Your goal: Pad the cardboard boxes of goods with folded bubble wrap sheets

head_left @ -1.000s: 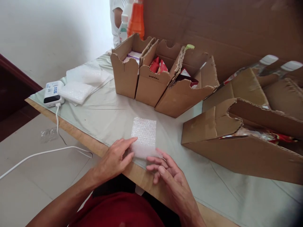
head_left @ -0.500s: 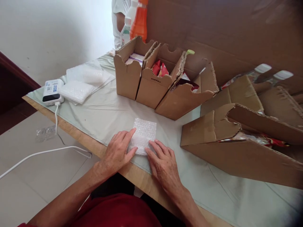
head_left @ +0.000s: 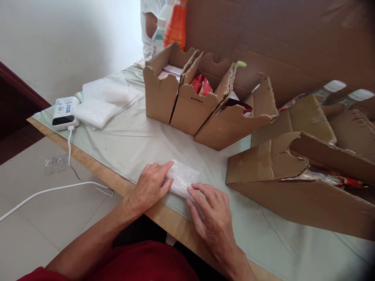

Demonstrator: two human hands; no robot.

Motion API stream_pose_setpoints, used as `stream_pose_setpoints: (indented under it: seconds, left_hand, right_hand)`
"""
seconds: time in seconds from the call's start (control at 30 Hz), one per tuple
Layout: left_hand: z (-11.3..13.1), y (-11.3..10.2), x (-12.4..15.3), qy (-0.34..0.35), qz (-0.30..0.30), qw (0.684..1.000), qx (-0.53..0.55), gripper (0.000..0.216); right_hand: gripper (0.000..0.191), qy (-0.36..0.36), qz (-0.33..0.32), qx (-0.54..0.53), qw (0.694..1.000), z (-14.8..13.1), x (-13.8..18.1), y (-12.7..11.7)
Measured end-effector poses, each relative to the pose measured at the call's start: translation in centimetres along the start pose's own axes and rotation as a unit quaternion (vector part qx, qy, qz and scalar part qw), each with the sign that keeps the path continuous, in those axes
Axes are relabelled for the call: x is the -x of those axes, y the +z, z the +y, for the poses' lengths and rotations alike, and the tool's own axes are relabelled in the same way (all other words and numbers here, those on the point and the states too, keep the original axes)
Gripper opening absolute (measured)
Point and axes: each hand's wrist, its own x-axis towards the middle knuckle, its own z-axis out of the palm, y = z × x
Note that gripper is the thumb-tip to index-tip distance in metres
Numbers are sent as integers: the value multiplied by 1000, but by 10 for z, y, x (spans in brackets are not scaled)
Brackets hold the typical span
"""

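Note:
A small folded packet of clear bubble wrap (head_left: 183,177) lies flat near the front edge of the table. My left hand (head_left: 152,183) holds its left end, with the index finger along the upper corner and the thumb below; the other fingers are curled. Over the right end is my right hand (head_left: 213,212), its fingers apart and bent, the fingertips touching or just above the wrap's lower right corner. Whether anything is inside the packet I cannot tell.
Cardboard bins (head_left: 159,97) with packets in them stand behind. Another cardboard bin (head_left: 263,168) is at the right. More bubble wrap (head_left: 95,113) lies at the left beside a white device (head_left: 65,113) with a cable (head_left: 43,191). An orange bottle (head_left: 176,29) and a person's arm (head_left: 150,25) are at the back.
The bubble wrap has become shorter, apparently folded over, and is now turned at a slant. My right hand has moved right and its fingers have spread; my left hand has shifted slightly right.

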Motion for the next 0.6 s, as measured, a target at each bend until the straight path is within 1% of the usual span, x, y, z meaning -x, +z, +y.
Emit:
stream_pose_setpoints:
  seconds: [0.1, 0.17, 0.23, 0.27, 0.3, 0.37, 0.4, 0.43, 0.47, 0.5, 0.53, 0.6]
  left_hand:
    - [1, -2, 0, -20, 21, 999, 13, 38]
    - [4, -8, 8, -54, 53, 994, 74, 36]
    - [11, -13, 21, -122, 72, 974, 178, 38]
    - [15, -14, 28, -167, 69, 952, 247, 41]
    - [19, -14, 35, -215, 59, 921, 319, 48]
    - [30, -11, 43, -298, 30, 839, 454, 66]
    - [35, -8, 45, -329, 16, 800, 502, 74]
    - [41, -6, 45, -351, 3, 771, 531, 80]
    - [48, -4, 44, -366, -8, 755, 544, 83]
    - [54, -3, 42, -372, -18, 752, 544, 84]
    - [60, -1, 40, -371, -28, 756, 538, 84]
    - [72, 2, 38, -348, -48, 779, 520, 84]
  right_hand:
    - [24, -23, -59, 7, 998, 3, -5, 11]
    - [24, -3, -56, -12, 998, 10, -8, 18]
    - [24, 54, -34, -64, 996, 15, -8, 20]
    - [24, 95, -24, -99, 990, 15, -6, 18]
    - [24, 138, -21, -139, 980, 13, -4, 14]
    - [25, 212, -37, -224, 951, 5, 2, 3]
    - [24, 236, -56, -263, 934, -1, 5, -2]
    - [23, 249, -74, -294, 920, -6, 9, -7]
    - [22, 255, -87, -314, 910, -11, 14, -11]
    - [23, 261, -89, -322, 906, -13, 19, -15]
    - [27, 271, -80, -321, 904, -13, 25, -18]
    - [47, 307, -52, -324, 893, -8, 37, -24]
